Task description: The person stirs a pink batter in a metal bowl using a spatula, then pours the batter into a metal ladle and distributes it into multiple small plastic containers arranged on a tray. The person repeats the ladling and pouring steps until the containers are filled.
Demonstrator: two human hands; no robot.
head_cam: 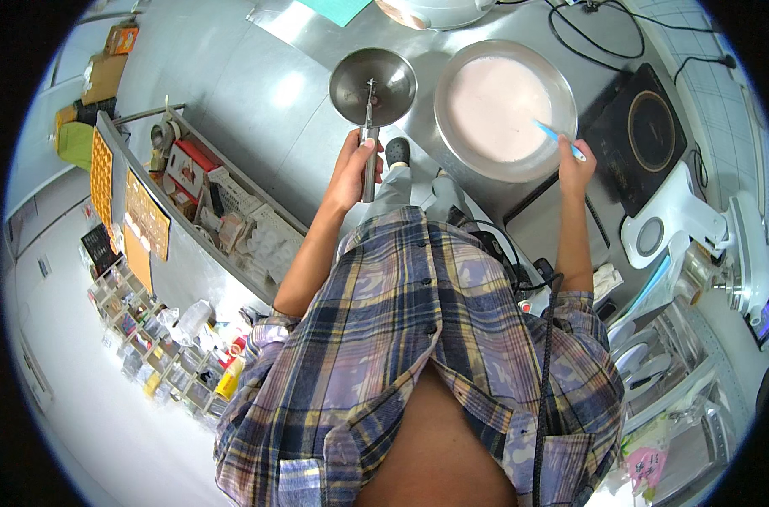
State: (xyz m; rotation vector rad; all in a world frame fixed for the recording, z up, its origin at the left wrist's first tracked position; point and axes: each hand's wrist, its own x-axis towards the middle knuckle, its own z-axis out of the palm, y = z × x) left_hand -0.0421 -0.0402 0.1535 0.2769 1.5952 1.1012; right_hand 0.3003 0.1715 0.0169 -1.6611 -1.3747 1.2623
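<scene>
My left hand (349, 171) grips the upright metal handle of a steel dispensing funnel (346, 89). A thin rod stands in the middle of the funnel's dark bowl, and I see no batter or liquid in it. The funnel is held over the floor, left of a wide steel bowl (442, 111). Pale pink liquid (495, 101) fills much of that bowl. With my right hand (574, 171) I hold a blue and white spatula (552, 133) at the bowl's near right rim. The spatula's far end reaches the liquid, and its tip is hidden there.
A black induction cooktop (653, 130) lies right of the bowl, with a white stand mixer (669, 215) nearer me. Black cords (637, 54) loop behind on the steel worktable (416, 60). At left, a steel bench (200, 253) has a shelf of boxes and baskets.
</scene>
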